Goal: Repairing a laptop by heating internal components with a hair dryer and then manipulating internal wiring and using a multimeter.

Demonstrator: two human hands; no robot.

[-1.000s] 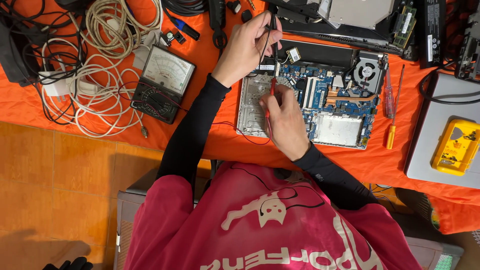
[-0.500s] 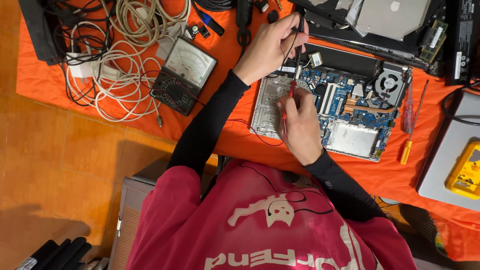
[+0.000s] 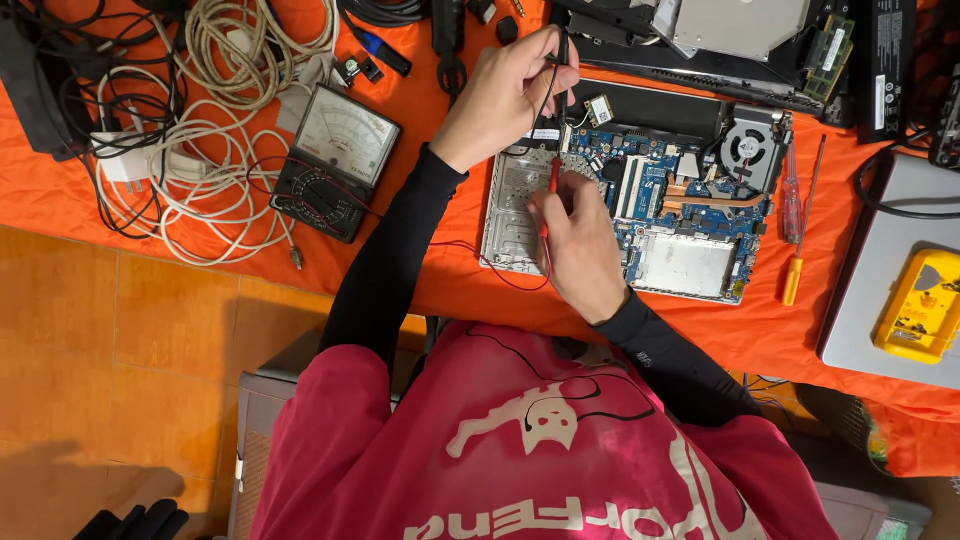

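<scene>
Head view, looking straight down on a desk [image 3: 300,265] draped in orange cloth. Left hand [image 3: 505,95], upper centre of the frame, grip clamped on a black probe [image 3: 562,75] held upright, tip down near the top edge of the opened laptop base [image 3: 650,215]. Right hand [image 3: 580,245], just below it at centre, grip clamped on a red probe [image 3: 553,180] with the tip resting on the bare metal panel at the left part of the base; a thin red lead loops under the wrist. The base lies centre-right: blue circuit board [image 3: 690,195], round cooling fan [image 3: 750,148] at its upper right corner, silver shield plate at lower right. Analog multimeter [image 3: 335,160] lies left of the hands, tilted, white dial face up, well apart from the base. Coil of white cable [image 3: 215,195] in the upper left, mixed with black cords. 2 screwdrivers right of the base: 1 with a red clear handle [image 3: 792,205], 1 slim with an orange handle [image 3: 795,275]. Yellow meter [image 3: 920,305] rests on a grey laptop lid [image 3: 860,310] at the right edge. More dismantled laptop parts along the top. Black sleeves and a pink shirt fill the lower centre; orange floor tiles at lower left.
</scene>
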